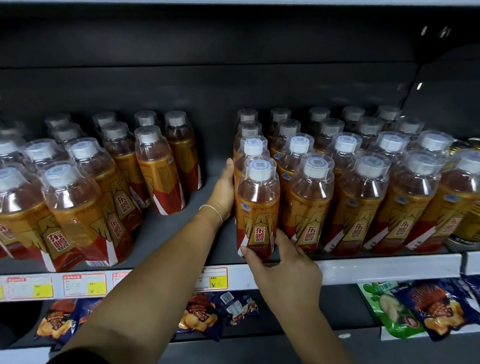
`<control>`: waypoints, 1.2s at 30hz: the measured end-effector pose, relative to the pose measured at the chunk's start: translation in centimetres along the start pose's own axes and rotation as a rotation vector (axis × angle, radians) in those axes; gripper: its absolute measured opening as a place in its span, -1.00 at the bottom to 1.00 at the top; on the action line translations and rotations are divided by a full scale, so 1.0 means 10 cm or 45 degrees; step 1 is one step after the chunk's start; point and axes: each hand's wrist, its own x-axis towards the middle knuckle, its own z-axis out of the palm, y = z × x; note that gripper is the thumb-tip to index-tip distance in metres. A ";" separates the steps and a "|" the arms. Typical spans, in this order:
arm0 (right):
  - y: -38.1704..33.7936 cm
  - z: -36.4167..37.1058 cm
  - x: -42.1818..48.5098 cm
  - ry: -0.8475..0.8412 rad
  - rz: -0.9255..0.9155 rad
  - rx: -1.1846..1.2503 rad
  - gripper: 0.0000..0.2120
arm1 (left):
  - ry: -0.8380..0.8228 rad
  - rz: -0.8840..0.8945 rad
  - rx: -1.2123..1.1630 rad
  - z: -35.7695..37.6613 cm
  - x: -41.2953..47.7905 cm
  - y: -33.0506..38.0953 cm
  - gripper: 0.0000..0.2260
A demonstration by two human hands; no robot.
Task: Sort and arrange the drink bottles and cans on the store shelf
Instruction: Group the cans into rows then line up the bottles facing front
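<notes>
Orange drink bottles with grey caps stand in rows on the dark shelf [180, 233]. A left block [79, 209] and a right block [370, 193] are split by a bare gap. My left hand [224, 192] presses flat against the left side of the right block's leftmost column, behind the front bottle [257, 208]. My right hand [280, 265] holds the base of that front bottle, thumb across its lower front, fingers on its right side. Gold cans [477, 222] stand at the far right.
A white price rail [386, 269] with red and yellow tags runs along the shelf front. Below it, snack bags [200, 316] and a green packet [390, 310] lie on the lower shelf. Another shelf board overhangs above.
</notes>
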 end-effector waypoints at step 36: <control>-0.19 -0.33 0.05 -0.021 0.042 0.026 -0.72 | 0.102 0.194 0.676 0.01 -1.04 0.01 -0.43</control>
